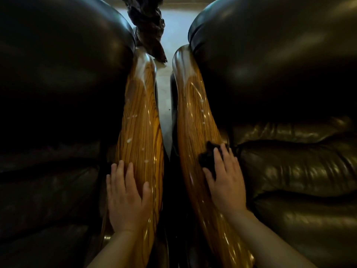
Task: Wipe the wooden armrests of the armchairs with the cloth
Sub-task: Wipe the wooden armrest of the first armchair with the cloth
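Two glossy wooden armrests run side by side away from me: the left armrest (pixel 141 120) and the right armrest (pixel 195 117). Small white specks dot both. My left hand (pixel 126 198) lies flat on the near part of the left armrest, fingers spread, holding nothing. My right hand (pixel 226 180) presses a dark cloth (pixel 207 158) onto the right armrest; the cloth sticks out past the fingertips and thumb, and most of it is hidden under the palm.
Dark leather armchair cushions flank the armrests, the left armchair (pixel 58 84) and the right armchair (pixel 280 74). A narrow gap with pale floor (pixel 164 101) separates the armrests. A dark carved wooden object (pixel 148 28) stands at the far end of the gap.
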A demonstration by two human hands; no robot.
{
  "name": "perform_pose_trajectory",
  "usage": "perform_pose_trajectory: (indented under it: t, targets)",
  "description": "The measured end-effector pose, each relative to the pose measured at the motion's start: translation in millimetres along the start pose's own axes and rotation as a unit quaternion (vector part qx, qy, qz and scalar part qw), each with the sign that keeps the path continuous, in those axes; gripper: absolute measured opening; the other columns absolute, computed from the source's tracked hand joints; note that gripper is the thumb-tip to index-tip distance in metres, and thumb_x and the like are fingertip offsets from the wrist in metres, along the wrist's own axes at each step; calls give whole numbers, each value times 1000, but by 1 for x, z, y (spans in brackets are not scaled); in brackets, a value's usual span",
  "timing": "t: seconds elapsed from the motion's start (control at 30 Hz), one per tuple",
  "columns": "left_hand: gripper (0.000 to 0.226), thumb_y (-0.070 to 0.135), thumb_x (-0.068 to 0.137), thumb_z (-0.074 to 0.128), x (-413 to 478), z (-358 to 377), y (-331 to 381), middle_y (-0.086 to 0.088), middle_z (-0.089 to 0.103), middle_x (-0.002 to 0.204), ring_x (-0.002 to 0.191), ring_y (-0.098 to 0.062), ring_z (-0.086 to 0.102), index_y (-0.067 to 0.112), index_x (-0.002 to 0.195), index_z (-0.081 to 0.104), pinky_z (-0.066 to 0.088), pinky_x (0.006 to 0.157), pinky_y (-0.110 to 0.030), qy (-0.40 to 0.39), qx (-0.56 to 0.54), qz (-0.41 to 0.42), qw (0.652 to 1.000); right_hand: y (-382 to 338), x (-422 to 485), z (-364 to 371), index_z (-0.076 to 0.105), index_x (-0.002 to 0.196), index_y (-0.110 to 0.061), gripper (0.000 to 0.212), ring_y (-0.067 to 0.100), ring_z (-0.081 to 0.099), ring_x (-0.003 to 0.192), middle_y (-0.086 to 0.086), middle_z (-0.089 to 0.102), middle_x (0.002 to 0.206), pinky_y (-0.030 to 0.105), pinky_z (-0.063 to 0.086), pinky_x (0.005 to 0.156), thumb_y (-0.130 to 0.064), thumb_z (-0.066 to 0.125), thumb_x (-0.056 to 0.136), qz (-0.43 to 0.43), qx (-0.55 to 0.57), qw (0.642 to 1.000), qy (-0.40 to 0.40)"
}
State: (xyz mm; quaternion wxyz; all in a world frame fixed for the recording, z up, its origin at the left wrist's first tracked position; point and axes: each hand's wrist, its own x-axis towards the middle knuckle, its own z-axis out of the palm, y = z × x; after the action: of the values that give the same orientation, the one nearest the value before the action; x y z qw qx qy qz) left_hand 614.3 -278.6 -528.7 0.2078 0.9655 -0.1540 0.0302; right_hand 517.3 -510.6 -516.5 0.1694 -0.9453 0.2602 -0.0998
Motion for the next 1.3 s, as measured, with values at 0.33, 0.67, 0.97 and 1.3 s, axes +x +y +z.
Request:
perform_pose_trajectory:
  t: [0.33, 0.67, 0.97, 1.3]
  targets:
    - [65, 45, 93, 34, 1, 3, -3, -15, 27, 159, 152, -25, 11, 9, 146, 35, 14, 122, -51, 16, 11, 9, 1000, 6, 1, 1, 32, 152, -18, 61, 22, 14, 152, 3, 23, 163, 49, 27, 118, -42, 44, 97, -131, -1, 991, -16]
    - [66, 48, 93, 34, 1, 2, -3, -15, 26, 159, 152, -25, 9, 9, 147, 35, 8, 123, -47, 3, 17, 16, 1000, -21, 48, 7, 28, 153, -18, 63, 22, 14, 151, 4, 24, 162, 42, 19, 120, -39, 49, 96, -51, 8, 999, 13]
    - [49, 40, 95, 47, 32, -3, 2, -8, 30, 151, 135, -32, 40, 12, 136, 42, 48, 97, -51, 38, -79, -80, 993, -33, 85, 8, 22, 155, -15, 65, 24, 12, 152, 8, 20, 164, 47, 21, 121, -43, 42, 100, 108, 35, 992, 61]
    - [48, 34, 93, 51, 32, 2, -2, -8, 29, 152, 136, -33, 38, 15, 136, 39, 47, 96, -56, 34, -65, -75, 994, -29, 86, 9, 24, 155, -16, 67, 22, 10, 152, 5, 20, 164, 48, 21, 121, -46, 43, 98, 52, 52, 997, 31]
